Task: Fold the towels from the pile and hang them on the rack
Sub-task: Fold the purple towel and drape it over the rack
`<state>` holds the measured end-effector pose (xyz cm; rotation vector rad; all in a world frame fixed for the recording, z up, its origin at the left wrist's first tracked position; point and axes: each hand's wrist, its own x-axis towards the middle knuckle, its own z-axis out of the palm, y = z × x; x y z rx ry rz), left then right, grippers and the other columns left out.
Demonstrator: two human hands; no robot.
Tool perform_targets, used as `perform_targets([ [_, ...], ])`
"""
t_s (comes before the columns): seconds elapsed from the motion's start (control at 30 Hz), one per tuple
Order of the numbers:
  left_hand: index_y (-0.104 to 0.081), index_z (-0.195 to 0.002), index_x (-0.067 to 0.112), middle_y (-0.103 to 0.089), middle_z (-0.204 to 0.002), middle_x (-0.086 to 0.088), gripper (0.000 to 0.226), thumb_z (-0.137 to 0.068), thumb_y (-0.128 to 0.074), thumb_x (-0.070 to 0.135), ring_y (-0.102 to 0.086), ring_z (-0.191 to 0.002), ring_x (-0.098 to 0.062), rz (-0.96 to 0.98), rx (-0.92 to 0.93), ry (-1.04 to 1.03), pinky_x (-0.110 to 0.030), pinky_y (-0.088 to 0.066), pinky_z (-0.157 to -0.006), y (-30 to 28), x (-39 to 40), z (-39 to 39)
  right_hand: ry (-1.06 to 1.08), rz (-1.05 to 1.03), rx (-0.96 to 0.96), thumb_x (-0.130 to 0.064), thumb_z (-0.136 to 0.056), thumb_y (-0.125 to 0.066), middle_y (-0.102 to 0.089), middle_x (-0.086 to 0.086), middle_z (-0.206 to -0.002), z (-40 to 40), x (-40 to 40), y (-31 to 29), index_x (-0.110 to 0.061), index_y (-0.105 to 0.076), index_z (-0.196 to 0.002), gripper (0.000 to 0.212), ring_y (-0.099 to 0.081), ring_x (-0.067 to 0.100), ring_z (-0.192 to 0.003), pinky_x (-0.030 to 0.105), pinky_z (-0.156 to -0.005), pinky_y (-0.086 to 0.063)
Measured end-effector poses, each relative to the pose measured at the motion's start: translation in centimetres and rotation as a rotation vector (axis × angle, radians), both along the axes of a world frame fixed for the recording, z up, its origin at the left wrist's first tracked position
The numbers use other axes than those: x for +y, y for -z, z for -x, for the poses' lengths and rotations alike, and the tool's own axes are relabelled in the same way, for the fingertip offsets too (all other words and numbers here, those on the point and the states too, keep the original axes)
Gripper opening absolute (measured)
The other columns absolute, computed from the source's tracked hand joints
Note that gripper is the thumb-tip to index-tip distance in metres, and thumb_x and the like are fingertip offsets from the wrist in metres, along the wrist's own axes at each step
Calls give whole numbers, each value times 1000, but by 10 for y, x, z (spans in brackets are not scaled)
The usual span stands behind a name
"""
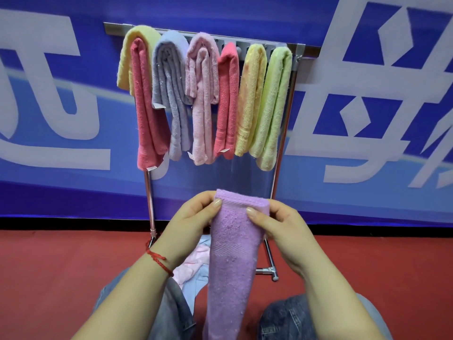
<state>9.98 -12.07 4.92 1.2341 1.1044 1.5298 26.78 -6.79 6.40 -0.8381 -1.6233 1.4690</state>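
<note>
Both hands, left (193, 217) and right (277, 224), pinch the top corners of the folded purple towel (232, 253), held up in front of the rack (296, 55). Rail's packed end to end, so squeezing it in could knock a neighbour off or undo the fold.

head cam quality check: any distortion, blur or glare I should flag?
Head view: wide-angle bend, the rack legs splay and the banner lettering curves; banner soft toward the edges; purple towel and both hands, left and right, sharp; lighting even, mild sheen on the chrome, no harsh glare.
</note>
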Motion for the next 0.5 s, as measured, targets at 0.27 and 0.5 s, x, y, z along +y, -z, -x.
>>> perform_targets([
  [0.27, -68, -90, 8, -67, -90, -12, 30, -69, -72, 29, -63, -77, -20, 10, -226, 96, -30, -51, -71, -1, 10, 11, -80, -23, 52, -7, -86, -60, -72, 0, -80, 1, 0, -18, -10, -66, -92, 8, -65, 7, -72, 18, -62, -50],
  [0.5, -64, -102, 4, -73, -96, -6, 40, -65, -74, 14, -68, -87, -16, 185, -108, 278, -24, -54, -75, 3, 7, 3, -83, -182, -52, -9, -85, -65, -73, 2, -80, 5, 9, -38, -14, -66, -88, 6, -65, 10, -75, 29, -73, -51],
])
